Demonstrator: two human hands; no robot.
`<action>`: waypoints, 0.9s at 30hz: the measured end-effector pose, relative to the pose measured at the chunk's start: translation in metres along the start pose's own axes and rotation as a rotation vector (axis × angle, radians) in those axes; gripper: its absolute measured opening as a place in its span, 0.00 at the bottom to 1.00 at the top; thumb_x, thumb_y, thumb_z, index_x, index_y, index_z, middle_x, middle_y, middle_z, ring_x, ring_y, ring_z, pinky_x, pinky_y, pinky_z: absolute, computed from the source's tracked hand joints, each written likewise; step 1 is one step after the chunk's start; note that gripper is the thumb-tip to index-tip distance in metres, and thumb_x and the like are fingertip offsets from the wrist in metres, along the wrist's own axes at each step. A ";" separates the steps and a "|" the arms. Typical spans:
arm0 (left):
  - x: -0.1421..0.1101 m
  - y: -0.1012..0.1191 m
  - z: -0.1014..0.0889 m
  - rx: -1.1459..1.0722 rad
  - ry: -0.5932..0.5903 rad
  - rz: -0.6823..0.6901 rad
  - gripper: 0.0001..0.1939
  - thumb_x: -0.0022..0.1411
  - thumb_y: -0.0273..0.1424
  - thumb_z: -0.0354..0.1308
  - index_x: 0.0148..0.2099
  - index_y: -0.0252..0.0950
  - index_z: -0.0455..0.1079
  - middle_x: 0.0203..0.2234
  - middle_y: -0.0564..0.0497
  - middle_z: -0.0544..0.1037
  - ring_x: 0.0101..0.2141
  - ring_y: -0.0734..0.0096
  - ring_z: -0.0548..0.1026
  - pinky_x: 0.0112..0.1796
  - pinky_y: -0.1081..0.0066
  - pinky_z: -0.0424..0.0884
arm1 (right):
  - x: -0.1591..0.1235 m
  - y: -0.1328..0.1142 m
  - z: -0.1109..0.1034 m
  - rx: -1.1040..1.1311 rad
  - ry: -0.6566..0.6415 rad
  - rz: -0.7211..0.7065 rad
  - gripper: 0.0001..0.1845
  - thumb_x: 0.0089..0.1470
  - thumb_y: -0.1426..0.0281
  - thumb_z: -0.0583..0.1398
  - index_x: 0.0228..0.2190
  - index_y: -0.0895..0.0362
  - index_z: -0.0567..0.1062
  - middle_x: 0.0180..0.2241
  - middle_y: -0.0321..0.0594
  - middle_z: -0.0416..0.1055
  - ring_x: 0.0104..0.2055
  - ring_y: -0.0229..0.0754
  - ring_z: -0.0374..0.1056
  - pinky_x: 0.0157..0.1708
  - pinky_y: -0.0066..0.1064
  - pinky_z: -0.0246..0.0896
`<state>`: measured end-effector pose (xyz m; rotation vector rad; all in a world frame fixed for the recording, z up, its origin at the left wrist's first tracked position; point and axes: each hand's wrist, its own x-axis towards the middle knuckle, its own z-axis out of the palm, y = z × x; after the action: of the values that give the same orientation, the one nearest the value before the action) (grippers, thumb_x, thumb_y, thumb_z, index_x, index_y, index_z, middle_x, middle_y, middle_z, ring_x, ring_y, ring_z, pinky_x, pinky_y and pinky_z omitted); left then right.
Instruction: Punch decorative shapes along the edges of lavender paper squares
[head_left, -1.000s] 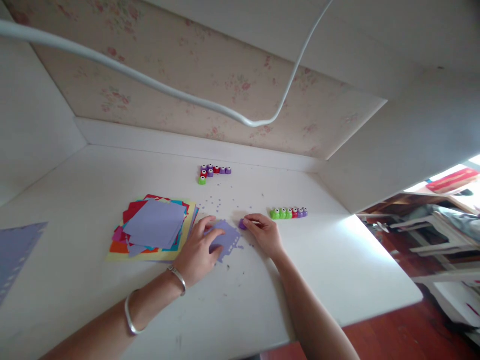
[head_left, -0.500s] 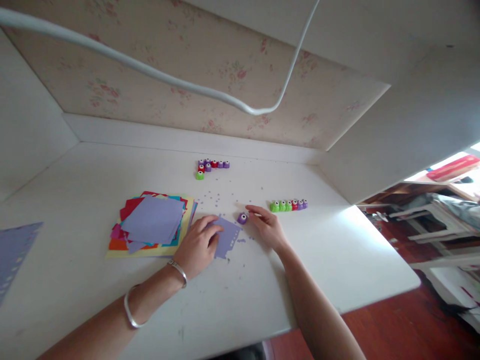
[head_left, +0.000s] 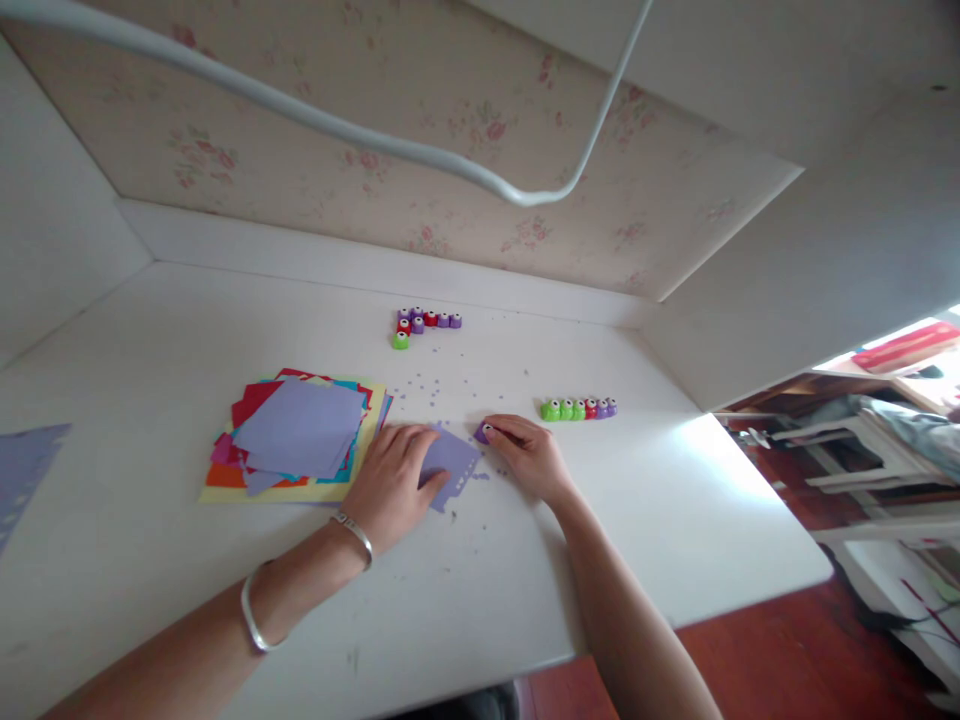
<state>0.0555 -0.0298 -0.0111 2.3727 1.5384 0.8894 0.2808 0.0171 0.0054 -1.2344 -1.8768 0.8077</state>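
Observation:
A purple paper sheet point(head_left: 450, 465) with punched holes along its right edge lies on the white table. My left hand point(head_left: 397, 475) rests on its left part, thumb and index finger apart, pressing it to the tabletop. Just off the sheet's upper right corner is a small purple craft punch point(head_left: 481, 432) with a white top. The fingers of my right hand point(head_left: 527, 455) are closed around this punch and partly cover it. Tiny purple paper scraps point(head_left: 424, 388) lie scattered about the sheet.
A stack of coloured papers point(head_left: 300, 430) sits left of my left hand. Several craft punches in a row point(head_left: 579, 410) stand to the right; another group of punches point(head_left: 418, 322) is at the back. More punched purple paper point(head_left: 26, 470) lies far left. A white cable point(head_left: 420, 155) hangs above.
My right hand has closed its fingers on the purple craft punch, which it was beside before. The left hand has shifted slightly, its thumb farther from the index finger.

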 end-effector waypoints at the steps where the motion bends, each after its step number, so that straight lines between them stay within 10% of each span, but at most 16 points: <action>1: 0.000 0.000 0.000 -0.017 0.002 0.001 0.19 0.61 0.33 0.60 0.53 0.36 0.65 0.46 0.44 0.72 0.50 0.55 0.68 0.54 0.53 0.64 | 0.000 -0.001 0.000 0.001 0.002 0.002 0.11 0.58 0.62 0.59 0.37 0.50 0.81 0.41 0.39 0.78 0.45 0.44 0.73 0.48 0.35 0.65; 27: 0.000 -0.004 0.000 -0.179 0.040 -0.099 0.28 0.54 0.26 0.66 0.56 0.36 0.64 0.50 0.45 0.69 0.53 0.58 0.68 0.56 0.56 0.66 | -0.003 0.004 0.005 0.025 -0.047 -0.006 0.09 0.56 0.64 0.62 0.37 0.51 0.81 0.40 0.40 0.78 0.44 0.44 0.73 0.46 0.36 0.67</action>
<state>0.0528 -0.0284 -0.0132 2.1484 1.5072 1.0122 0.2789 0.0148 -0.0014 -1.2036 -1.9013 0.8616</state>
